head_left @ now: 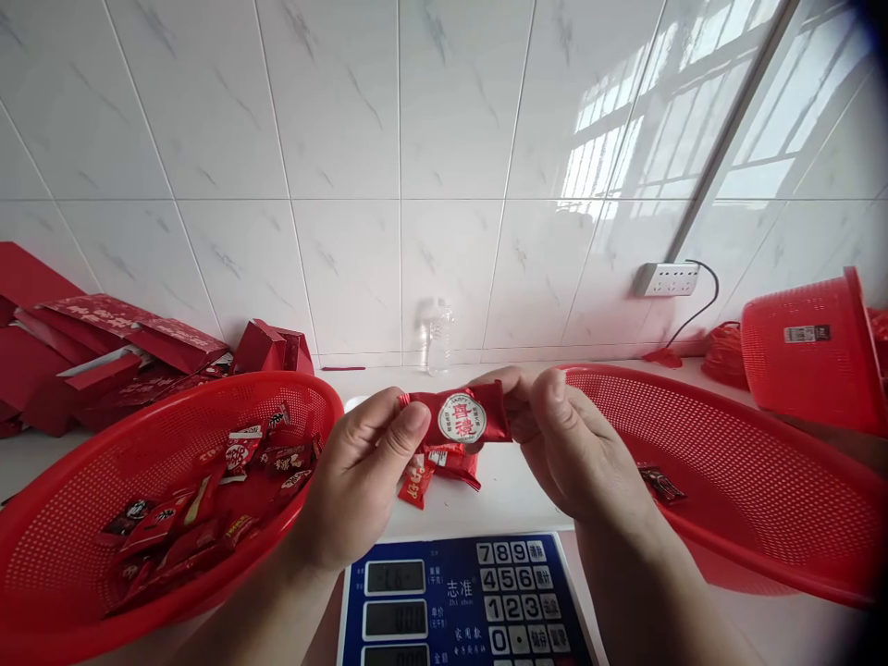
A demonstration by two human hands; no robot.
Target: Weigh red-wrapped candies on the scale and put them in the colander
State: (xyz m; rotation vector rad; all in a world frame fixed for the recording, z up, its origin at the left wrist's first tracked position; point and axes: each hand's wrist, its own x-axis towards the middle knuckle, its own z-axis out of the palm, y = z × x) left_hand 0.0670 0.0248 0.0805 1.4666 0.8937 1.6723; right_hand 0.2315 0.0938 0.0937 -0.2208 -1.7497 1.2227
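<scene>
A red wrapped candy [463, 418] with a round white label is held up level in front of me, above the scale. My left hand [367, 462] is closed on its left end, the thumb pressed on the front. At its right end, the curled fingers of my right hand [573, 435] hold the wrapper from behind, with the thumb raised off the front. Below, several red wrapped candies [417, 479] lie on the white weighing tray [499, 509] of a blue digital scale [450, 601]. The scale's digits are faint.
To the left, a red perforated basket [42, 564] holds several wrapped candies. Another red basket [770, 499] at the right has a dark-wrapped candy [660, 483] in it. Red boxes [139, 342], a clear bottle [439, 340], a power strip [667, 278] and a tipped basket [805, 361] are along the wall.
</scene>
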